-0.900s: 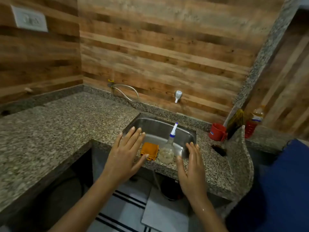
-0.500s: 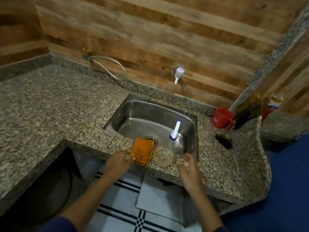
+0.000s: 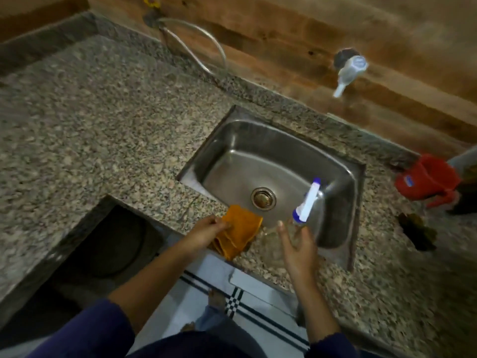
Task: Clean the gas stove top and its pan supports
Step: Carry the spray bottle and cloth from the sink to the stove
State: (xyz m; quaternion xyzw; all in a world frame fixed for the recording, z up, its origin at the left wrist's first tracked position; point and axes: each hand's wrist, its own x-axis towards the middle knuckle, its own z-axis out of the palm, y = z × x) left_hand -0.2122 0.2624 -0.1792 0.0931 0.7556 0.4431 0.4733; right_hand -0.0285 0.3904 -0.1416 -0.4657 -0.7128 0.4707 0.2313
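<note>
No stove or pan supports are in view. A folded orange cloth [image 3: 238,233] lies on the granite edge in front of the steel sink [image 3: 340,161]. My left hand [image 3: 206,232] is closed on the cloth's left side. A clear spray bottle [image 3: 308,201] with a white and blue nozzle stands on the sink's front rim. My right hand [image 3: 296,245] is up against the bottle's lower part, thumb on one side and fingers on the other. Blur hides whether it grips the bottle.
The granite counter [image 3: 90,130] runs in an L to the left. On the wood wall are a white tap [image 3: 348,71] and a metal hose [image 3: 196,45]. To the right stands a red mug [image 3: 426,182], with a dark scrubber [image 3: 418,233] near it. An open cavity lies below the counter.
The view has tilted down and moved closer to the sink. My left hand has closed on the orange cloth. My right hand has reached the spray bottle.
</note>
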